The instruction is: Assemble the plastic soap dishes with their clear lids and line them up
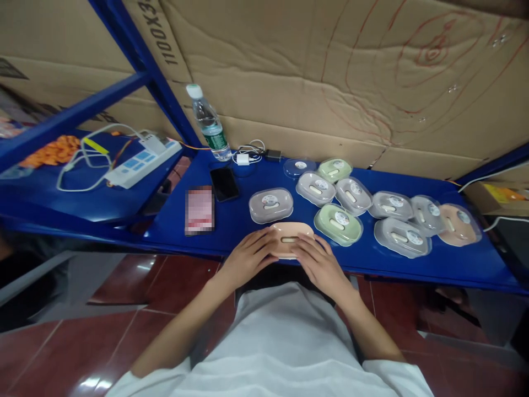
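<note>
A peach oval plastic box (291, 231), shaped like a soap box, lies at the front edge of the blue table, with a pale oblong piece at its centre. My left hand (258, 248) grips its left end, fingers over the top. Around the right end my right hand (316, 256) is curled, its fingers reaching toward the middle. My thumbs and the underside of the box are hidden. Just behind it sits a grey box (271, 206) with a clear lid and round sticker. A green box (338, 224) of the same shape lies to the right of my right hand.
Several more lidded boxes, grey, green and peach (458, 224), spread over the right of the blue table (231, 226). At left are a phone (224, 183), a blurred pink item (199, 210), a water bottle (210, 125) and a charger (243, 159). Cardboard (289, 71) stands behind.
</note>
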A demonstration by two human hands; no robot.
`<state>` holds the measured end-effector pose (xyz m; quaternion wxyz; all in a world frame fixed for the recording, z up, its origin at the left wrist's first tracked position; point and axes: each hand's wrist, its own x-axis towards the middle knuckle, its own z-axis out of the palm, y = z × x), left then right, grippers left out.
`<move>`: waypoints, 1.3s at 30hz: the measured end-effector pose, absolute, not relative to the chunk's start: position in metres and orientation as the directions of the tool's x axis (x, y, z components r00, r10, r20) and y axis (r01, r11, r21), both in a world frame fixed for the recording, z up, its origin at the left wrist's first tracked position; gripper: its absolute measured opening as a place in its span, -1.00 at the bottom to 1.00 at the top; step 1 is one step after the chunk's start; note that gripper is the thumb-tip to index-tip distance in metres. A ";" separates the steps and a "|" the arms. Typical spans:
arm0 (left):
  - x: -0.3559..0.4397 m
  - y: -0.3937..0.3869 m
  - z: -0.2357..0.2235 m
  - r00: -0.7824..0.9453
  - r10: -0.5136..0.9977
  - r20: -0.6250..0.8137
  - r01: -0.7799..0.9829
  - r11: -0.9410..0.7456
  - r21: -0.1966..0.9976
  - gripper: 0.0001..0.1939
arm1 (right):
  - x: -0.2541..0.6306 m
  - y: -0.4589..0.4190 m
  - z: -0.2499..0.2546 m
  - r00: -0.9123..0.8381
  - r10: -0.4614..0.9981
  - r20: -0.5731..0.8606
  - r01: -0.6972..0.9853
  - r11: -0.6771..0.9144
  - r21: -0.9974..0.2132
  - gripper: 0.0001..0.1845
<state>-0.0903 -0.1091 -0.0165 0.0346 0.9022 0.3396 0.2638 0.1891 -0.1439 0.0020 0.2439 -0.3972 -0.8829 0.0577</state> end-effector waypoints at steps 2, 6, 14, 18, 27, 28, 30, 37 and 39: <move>-0.086 -0.105 -0.010 0.667 0.610 0.427 0.609 -0.777 0.159 -0.59 | 0.193 -0.143 -0.001 -0.554 0.724 0.411 0.669 0.681 -0.298 -0.58; -0.080 -0.101 0.001 0.715 0.579 0.392 0.603 -0.794 0.074 -0.63 | 0.198 -0.141 -0.008 -0.533 0.718 0.449 0.668 0.682 -0.298 -0.55; -0.071 -0.108 0.002 0.726 0.550 0.412 0.597 -0.802 0.019 -0.67 | 0.203 -0.141 -0.020 -0.521 0.703 0.484 0.653 0.694 -0.304 -0.60; -0.070 -0.107 0.005 0.756 0.534 0.378 0.576 -0.817 0.003 -0.69 | 0.203 -0.142 -0.023 -0.490 0.697 0.523 0.657 0.690 -0.304 -0.59; -0.052 -0.006 0.077 0.685 0.646 0.337 0.641 -0.754 0.142 -0.62 | 0.199 -0.142 -0.019 -0.472 0.725 0.502 0.663 0.667 -0.339 -0.60; -0.045 0.021 0.083 0.687 0.649 0.327 0.647 -0.751 0.130 -0.58 | 0.199 -0.142 -0.018 -0.468 0.728 0.501 0.664 0.663 -0.345 -0.60; -0.028 0.079 0.087 0.707 0.663 0.247 0.660 -0.743 0.109 -0.46 | 0.198 -0.142 -0.016 -0.462 0.734 0.497 0.666 0.658 -0.352 -0.61; 0.015 0.190 0.052 0.588 0.800 -0.119 0.808 -0.574 0.137 -0.14 | 0.199 -0.143 -0.017 -0.441 0.743 0.503 0.667 0.647 -0.370 -0.59; 0.014 0.188 0.046 0.595 0.800 -0.083 0.801 -0.580 0.146 -0.18 | 0.199 -0.143 -0.018 -0.441 0.744 0.501 0.663 0.647 -0.377 -0.59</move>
